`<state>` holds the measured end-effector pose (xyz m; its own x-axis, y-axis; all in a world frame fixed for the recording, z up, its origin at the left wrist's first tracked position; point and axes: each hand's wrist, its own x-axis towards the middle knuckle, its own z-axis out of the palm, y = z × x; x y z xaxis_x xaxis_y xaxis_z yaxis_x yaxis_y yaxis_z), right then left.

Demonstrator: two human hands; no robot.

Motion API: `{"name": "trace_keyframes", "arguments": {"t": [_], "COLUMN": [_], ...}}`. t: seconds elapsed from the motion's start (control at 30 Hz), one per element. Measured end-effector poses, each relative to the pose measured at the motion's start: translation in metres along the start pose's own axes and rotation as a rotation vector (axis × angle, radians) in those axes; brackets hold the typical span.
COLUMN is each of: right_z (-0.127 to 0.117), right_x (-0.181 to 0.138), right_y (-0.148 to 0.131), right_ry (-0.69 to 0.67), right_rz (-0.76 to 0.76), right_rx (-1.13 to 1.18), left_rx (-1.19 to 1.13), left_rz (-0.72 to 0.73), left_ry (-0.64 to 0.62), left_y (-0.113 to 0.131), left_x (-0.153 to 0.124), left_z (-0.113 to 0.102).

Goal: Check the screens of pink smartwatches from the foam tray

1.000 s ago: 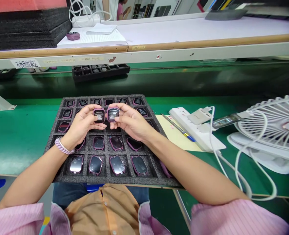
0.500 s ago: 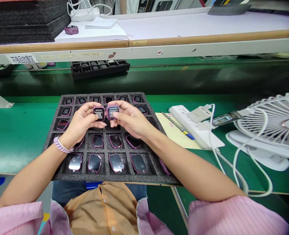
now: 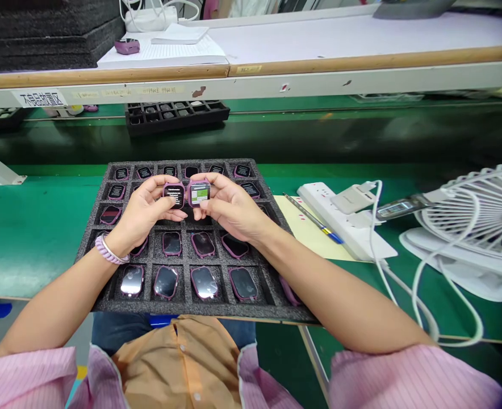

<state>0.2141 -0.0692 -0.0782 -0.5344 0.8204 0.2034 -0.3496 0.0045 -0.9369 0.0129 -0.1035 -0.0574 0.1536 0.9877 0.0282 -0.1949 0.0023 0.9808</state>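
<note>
Two purple smartwatch bodies without straps are held side by side above a dark foam tray (image 3: 166,307). My left hand (image 3: 149,207) grips the left smartwatch (image 3: 174,195), whose black screen carries white text; the thumb rests on its lower face. In my right hand (image 3: 231,207) is the right smartwatch (image 3: 199,193), with a green and white screen and the thumb over its lower edge. Below the hands, more purple watches fill many tray compartments, such as a dark-screened watch (image 3: 205,283) in the front row. My hands and forearms hide some compartments.
To the right lie a white power strip (image 3: 344,218), a pen (image 3: 313,218) on yellow paper, a cabled plug-in meter (image 3: 400,207) and a white fan (image 3: 481,221). A raised shelf (image 3: 319,54) spans the back, with a black compartment tray (image 3: 176,118) beneath it.
The right watch's screen has changed from white text on dark to a green and white display. Both hands keep their hold on the watches. The view has shifted slightly.
</note>
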Motion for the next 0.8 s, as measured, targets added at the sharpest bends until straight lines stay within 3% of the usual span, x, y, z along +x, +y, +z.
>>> {"name": "trace_keyframes", "arguments": {"t": [0.47,0.8], "right_z": [0.0008,0.0002], "right_x": [0.0008,0.0022], "right_y": [-0.0001,0.0001], "right_ry": [0.042,0.091], "right_rz": [-0.005,0.056], "right_rx": [-0.009,0.135], "left_rx": [0.014,-0.040], "left_rz": [-0.002,-0.051], "left_ry": [-0.019,-0.027], "left_y": [0.0008,0.0032], "left_x": [-0.0007,-0.0016], "left_z": [0.0012,0.0033]}}
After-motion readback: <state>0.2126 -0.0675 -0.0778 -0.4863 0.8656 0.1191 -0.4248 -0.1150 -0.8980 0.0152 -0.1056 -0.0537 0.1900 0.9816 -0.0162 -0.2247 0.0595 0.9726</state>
